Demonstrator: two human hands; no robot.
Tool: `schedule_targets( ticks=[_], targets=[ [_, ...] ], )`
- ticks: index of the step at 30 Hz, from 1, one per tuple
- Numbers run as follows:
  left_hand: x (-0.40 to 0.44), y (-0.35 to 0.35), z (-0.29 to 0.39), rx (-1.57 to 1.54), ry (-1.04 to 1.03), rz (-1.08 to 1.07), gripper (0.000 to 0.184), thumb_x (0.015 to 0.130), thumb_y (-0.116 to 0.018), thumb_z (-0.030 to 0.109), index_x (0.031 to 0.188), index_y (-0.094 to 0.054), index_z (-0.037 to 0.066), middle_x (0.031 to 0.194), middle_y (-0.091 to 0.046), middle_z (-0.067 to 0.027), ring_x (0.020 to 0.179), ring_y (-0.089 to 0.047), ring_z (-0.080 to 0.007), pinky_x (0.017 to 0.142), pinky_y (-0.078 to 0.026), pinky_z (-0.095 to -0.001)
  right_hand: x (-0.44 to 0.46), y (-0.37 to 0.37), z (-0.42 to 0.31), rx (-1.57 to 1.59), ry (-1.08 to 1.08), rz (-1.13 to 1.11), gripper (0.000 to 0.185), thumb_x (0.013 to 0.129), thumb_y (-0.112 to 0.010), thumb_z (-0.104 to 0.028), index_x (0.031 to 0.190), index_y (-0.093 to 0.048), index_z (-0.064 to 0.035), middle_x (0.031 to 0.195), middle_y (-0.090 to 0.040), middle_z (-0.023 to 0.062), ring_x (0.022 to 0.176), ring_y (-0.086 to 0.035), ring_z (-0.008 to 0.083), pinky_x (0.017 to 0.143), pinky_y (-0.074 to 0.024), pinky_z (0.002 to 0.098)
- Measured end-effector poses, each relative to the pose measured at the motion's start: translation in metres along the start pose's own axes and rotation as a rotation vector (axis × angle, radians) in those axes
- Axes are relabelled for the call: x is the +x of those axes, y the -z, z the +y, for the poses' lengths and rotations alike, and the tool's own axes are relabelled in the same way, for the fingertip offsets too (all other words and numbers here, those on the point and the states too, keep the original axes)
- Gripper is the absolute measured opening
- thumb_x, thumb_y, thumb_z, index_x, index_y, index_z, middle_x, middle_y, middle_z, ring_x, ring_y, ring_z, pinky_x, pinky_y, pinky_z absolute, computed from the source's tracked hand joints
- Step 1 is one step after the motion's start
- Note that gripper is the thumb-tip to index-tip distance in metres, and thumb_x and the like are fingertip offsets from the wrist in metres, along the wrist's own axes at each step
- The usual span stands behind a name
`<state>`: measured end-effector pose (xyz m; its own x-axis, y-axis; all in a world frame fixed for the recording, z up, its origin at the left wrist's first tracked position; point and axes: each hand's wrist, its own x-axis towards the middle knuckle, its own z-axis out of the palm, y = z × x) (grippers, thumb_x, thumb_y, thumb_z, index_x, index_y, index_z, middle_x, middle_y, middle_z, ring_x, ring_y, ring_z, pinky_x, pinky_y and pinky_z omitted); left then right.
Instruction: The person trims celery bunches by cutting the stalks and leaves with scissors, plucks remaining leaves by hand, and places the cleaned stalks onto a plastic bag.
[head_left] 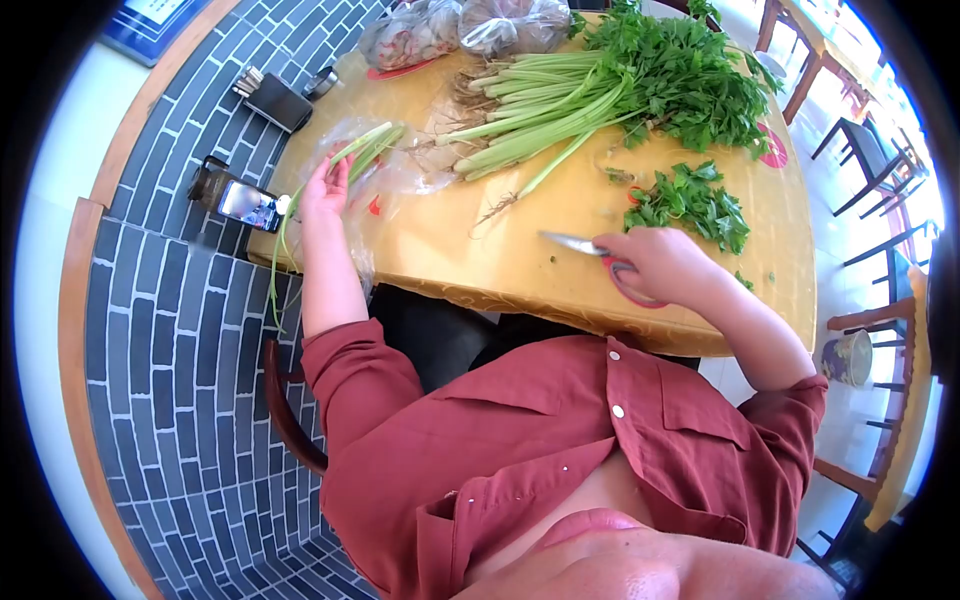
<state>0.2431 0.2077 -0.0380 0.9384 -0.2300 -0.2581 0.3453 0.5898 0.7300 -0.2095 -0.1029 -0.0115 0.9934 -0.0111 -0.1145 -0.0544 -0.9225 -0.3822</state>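
My left hand [325, 188] is at the left side of the table, its fingers closed around pale green celery stalks [372, 142]. Beneath them lies a clear plastic bag [408, 175]. A thin stalk [276, 262] hangs down past the table's edge beside my forearm. In my right hand [658, 262] is a pair of scissors [577, 243] with red-and-grey handles, the blades pointing left just above the tablecloth. A large bunch of celery [545, 95] with roots and leaves lies across the far side. Cut celery leaves [690, 207] are heaped beyond my right hand.
A yellow cloth covers the table [440, 235]. Filled plastic bags [412, 38] stand at the back. By the brick wall are a phone [248, 205] on a stand and a dark chopstick holder [278, 102]. Chairs [868, 155] and a bin [848, 357] stand right.
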Motion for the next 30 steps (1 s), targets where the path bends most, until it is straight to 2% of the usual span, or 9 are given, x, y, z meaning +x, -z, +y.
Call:
schedule_targets(
  ticks=[6,9,13,14,16,19,21,25,30],
  targets=[
    [0.04,0.012,-0.022,-0.087,0.209,0.119,0.039,0.089,-0.057,0.012,0.111,-0.042,-0.018,0.113,-0.05,-0.0319,0.102,-0.057,-0.0426,0.078,-0.059,-0.0356,-0.013,0.006,0.048,-0.023,-0.131,0.252,0.034,0.079,-0.054,-0.02,0.113,-0.056,-0.0141,0.083,-0.062,0.0143,0.077,-0.061,0.0333,0.068,-0.0495,0.0433],
    [0.036,0.012,-0.02,-0.047,0.291,0.003,0.05,0.09,-0.056,0.021,0.114,-0.039,-0.019,0.119,-0.046,-0.0342,0.104,-0.055,-0.0427,0.08,-0.058,-0.0349,-0.024,0.012,0.063,0.14,-0.077,0.366,0.035,0.079,-0.058,-0.018,0.113,-0.057,-0.0132,0.081,-0.063,0.0125,0.069,-0.06,0.029,0.063,-0.0484,0.0391],
    [0.026,0.006,0.002,0.603,0.248,-0.043,0.035,0.089,-0.059,0.021,0.102,-0.053,-0.012,0.097,-0.062,-0.0212,0.086,-0.065,-0.0255,0.067,-0.057,-0.025,-0.046,0.034,0.062,0.374,-0.074,0.34,0.036,0.078,-0.064,-0.013,0.114,-0.06,-0.0122,0.069,-0.059,0.008,0.056,-0.052,0.0171,0.055,-0.0427,0.0295],
    [0.021,0.0,0.004,0.766,0.157,-0.044,0.03,0.089,-0.059,0.02,0.099,-0.055,-0.009,0.093,-0.063,-0.0176,0.081,-0.064,-0.0218,0.063,-0.054,-0.0229,-0.052,0.039,0.06,0.412,-0.078,0.363,0.034,0.079,-0.065,-0.011,0.113,-0.061,-0.0116,0.062,-0.054,0.0036,0.054,-0.044,0.0102,0.053,-0.038,0.0245],
    [-0.016,-0.038,0.007,1.086,-0.04,-0.047,0.021,0.088,-0.06,0.018,0.094,-0.06,-0.003,0.084,-0.065,-0.0102,0.07,-0.063,-0.0142,0.054,-0.049,-0.0188,-0.064,0.044,0.064,0.441,-0.109,0.38,0.034,0.08,-0.065,-0.011,0.113,-0.061,-0.0112,0.061,-0.052,0.0019,0.054,-0.043,0.0085,0.052,-0.0374,0.0236],
    [-0.053,-0.094,-0.017,1.205,-0.375,-0.249,0.019,0.089,-0.056,0.018,0.092,-0.062,0.0,0.083,-0.065,-0.0079,0.067,-0.061,-0.0137,0.057,-0.05,-0.0246,-0.077,0.047,0.082,0.478,-0.218,0.433,0.033,0.081,-0.065,-0.01,0.114,-0.061,-0.0107,0.06,-0.047,-0.0015,0.054,-0.041,0.0057,0.051,-0.0355,0.022],
    [-0.079,-0.129,-0.044,1.377,-0.519,-0.491,0.017,0.087,-0.056,0.015,0.098,-0.063,0.004,0.085,-0.065,-0.0081,0.071,-0.061,-0.0159,0.065,-0.051,-0.0277,-0.083,0.045,0.097,0.514,-0.311,0.507,0.033,0.082,-0.065,-0.01,0.115,-0.06,-0.0106,0.06,-0.046,-0.0024,0.054,-0.04,0.0051,0.051,-0.035,0.0217],
    [-0.086,-0.164,-0.113,1.911,-0.902,-0.935,0.026,0.081,-0.053,0.005,0.106,-0.061,0.007,0.102,-0.062,-0.0166,0.091,-0.06,-0.0339,0.079,-0.048,-0.0392,-0.086,0.029,0.129,0.574,-0.329,0.673,0.034,0.082,-0.064,-0.009,0.116,-0.06,-0.0104,0.063,-0.048,-0.0023,0.058,-0.042,0.0044,0.054,-0.0367,0.0218],
    [-0.09,-0.177,-0.148,2.2,-0.818,-0.878,0.028,0.079,-0.049,0.001,0.106,-0.055,0.006,0.102,-0.058,-0.0183,0.098,-0.056,-0.0372,0.082,-0.045,-0.0436,-0.095,0.03,0.126,0.507,-0.396,0.711,0.036,0.081,-0.066,-0.01,0.117,-0.059,-0.0113,0.068,-0.053,-0.0006,0.06,-0.044,0.0053,0.057,-0.0396,0.022]
  ],
)
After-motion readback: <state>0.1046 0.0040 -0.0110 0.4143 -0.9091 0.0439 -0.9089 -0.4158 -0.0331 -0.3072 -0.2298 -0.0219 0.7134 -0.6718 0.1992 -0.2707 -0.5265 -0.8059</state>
